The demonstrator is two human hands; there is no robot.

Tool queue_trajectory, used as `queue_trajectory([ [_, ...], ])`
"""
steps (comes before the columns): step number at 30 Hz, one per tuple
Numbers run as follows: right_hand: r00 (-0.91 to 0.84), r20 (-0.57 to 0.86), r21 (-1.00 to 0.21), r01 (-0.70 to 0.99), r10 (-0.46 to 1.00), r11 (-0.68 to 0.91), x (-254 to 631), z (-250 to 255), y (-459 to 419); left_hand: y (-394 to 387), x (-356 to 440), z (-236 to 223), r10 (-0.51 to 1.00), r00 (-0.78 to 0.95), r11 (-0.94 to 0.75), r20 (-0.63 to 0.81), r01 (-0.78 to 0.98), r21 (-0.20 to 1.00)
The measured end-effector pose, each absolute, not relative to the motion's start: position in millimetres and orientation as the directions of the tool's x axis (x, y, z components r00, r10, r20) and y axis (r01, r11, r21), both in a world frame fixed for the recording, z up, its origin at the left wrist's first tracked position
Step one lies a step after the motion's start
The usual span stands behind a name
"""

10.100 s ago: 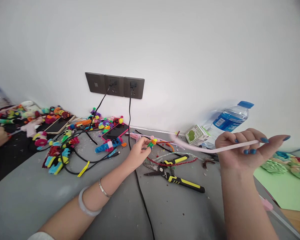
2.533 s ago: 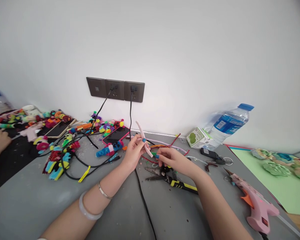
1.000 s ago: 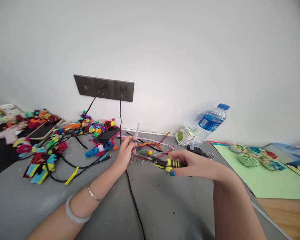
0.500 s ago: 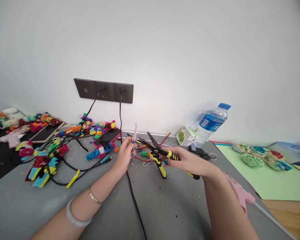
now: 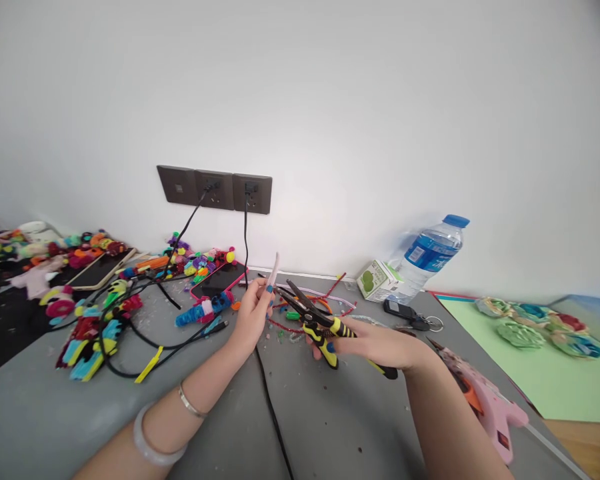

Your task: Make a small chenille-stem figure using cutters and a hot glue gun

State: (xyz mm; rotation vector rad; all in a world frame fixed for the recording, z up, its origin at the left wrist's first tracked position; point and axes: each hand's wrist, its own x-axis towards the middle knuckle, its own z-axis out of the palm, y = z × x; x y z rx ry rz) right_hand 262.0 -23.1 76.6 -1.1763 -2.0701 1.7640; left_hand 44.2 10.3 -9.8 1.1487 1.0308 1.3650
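Note:
My left hand (image 5: 254,312) is closed on a pale pink pipe cleaner (image 5: 275,269), which sticks up above the fingers. My right hand (image 5: 363,342) grips black and yellow pliers (image 5: 316,316). Their jaws are spread and point left, with the tips close beside the left fingers; whether they touch the pipe cleaner I cannot tell. Under and behind the pliers lie red tinsel stems (image 5: 336,285), an orange stem and a small green piece (image 5: 293,315). A blue fuzzy roll with a pink band (image 5: 205,309) lies left of my left hand.
A black cable (image 5: 270,407) runs from the wall socket across the grey table (image 5: 220,427). Colourful fuzzy figures (image 5: 87,340) and phones are at left. A juice box (image 5: 375,280), tilted water bottle (image 5: 433,257), car key (image 5: 405,313) and pink glue gun (image 5: 490,407) are at right.
My right hand let go of the small green-yellow piece and took up the pliers from the table. The pliers' jaws spread and came up to the left hand, which kept the pink pipe cleaner.

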Motion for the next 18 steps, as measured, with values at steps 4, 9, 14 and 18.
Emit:
queue_trajectory([
  [4,-0.657,-0.350,-0.934,0.302,0.668,-0.192,263,69,-23,8,41,-12,0.970,0.026,-0.242,0.241,0.023,0.970],
  [9,-0.644,-0.433,-0.891,0.201,0.631,-0.406,268,61,-22,3,41,-11,0.962,0.053,-0.273,0.268,0.149,0.950],
  [14,-0.627,-0.492,-0.862,0.252,0.603,-0.441,269,58,-21,0,41,-6,0.950,0.074,-0.313,0.305,0.196,0.929],
  [18,-0.618,-0.477,-0.869,0.227,0.625,-0.439,268,56,-21,-1,40,-3,0.946,0.079,-0.323,0.313,0.200,0.925],
])
